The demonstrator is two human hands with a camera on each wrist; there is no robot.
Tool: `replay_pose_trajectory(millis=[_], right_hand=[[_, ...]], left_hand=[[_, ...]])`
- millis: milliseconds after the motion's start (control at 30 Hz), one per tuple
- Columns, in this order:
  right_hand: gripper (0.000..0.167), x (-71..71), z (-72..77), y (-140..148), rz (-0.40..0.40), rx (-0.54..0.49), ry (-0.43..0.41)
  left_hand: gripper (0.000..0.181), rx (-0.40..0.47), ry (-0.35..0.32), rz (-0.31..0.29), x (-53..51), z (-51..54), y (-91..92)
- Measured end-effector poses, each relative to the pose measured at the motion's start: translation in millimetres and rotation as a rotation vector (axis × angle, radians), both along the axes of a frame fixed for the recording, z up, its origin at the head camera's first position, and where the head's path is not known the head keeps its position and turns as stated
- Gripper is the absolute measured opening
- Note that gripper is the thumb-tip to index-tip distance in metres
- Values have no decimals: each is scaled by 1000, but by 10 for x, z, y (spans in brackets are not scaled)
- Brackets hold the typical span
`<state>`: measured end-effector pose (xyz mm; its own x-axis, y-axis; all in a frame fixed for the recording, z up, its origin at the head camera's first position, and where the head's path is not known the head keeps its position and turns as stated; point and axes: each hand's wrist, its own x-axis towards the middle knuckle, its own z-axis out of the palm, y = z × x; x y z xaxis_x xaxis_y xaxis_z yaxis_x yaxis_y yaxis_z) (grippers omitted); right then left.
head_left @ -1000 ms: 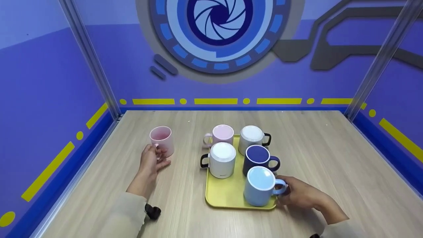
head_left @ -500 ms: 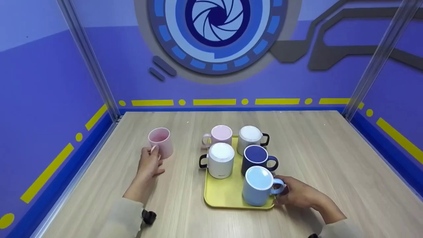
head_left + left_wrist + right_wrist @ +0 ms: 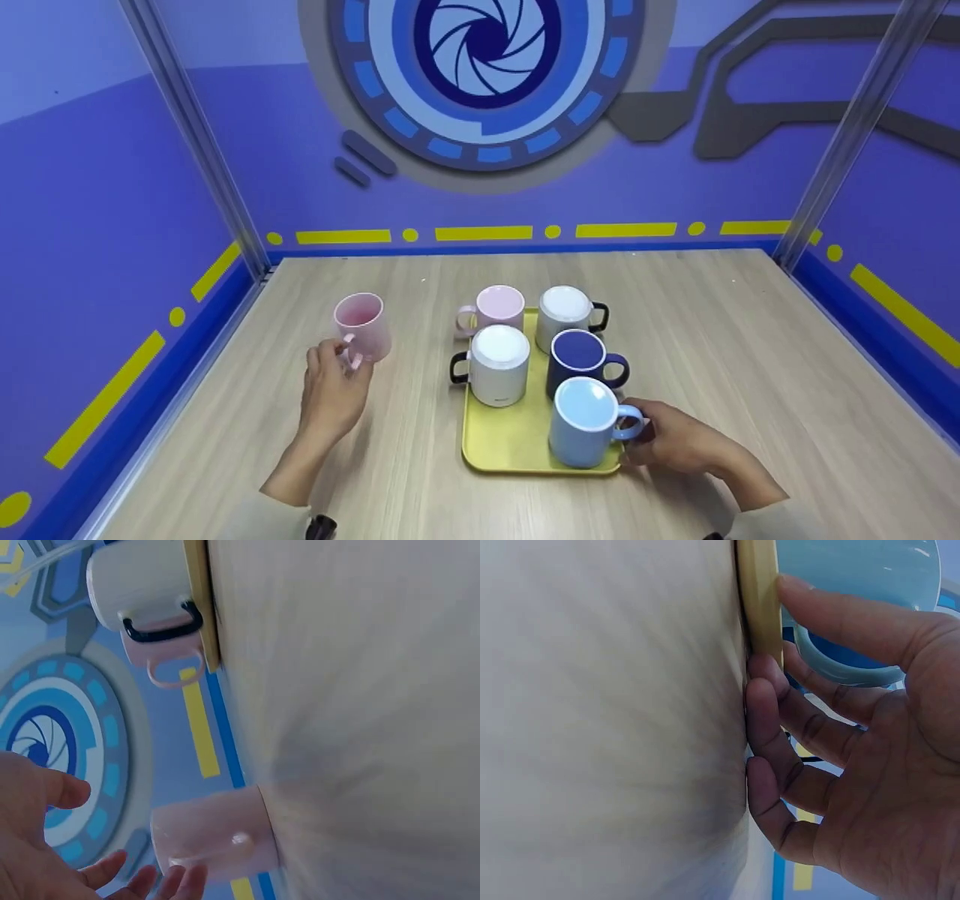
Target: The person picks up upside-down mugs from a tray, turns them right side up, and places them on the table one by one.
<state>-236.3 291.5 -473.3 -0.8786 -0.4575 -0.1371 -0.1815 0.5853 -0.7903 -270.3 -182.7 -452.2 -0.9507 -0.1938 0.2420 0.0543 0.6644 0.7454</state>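
Note:
A pink mug stands upright on the table at the left, its handle toward my left hand. In the left wrist view the fingers of that hand are loosely spread beside the mug, thumb held apart, gripping nothing. My right hand holds the near right corner of the yellow tray. The right wrist view has the thumb on the tray's edge and curled fingers against its side and the table. Just above is a light blue mug.
Also on the tray are a white mug with a black handle, a navy mug, a second white mug and another pink mug. Blue-purple panels wall the table at the back and sides.
My left hand has let go of the pink mug's handle and drawn back slightly toward me. The right hand stays at the tray corner. The head view has shifted a little.

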Motion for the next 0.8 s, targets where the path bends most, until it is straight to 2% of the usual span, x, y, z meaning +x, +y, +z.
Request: replay_pose_trajectory(millis=[233, 367, 500, 633, 800], right_hand=[[40, 64, 23, 66, 9, -55, 4], [35, 91, 43, 93, -7, -41, 27], [33, 95, 84, 94, -26, -36, 31], [32, 109, 116, 98, -27, -46, 35], [30, 130, 134, 97, -36, -61, 48]], left_hand=[[41, 32, 73, -66, 200, 73, 270], [32, 81, 97, -132, 316, 104, 454], [21, 121, 109, -257, 418, 119, 641], [14, 113, 110, -393, 488, 129, 797], [15, 109, 85, -522, 540, 128, 955]])
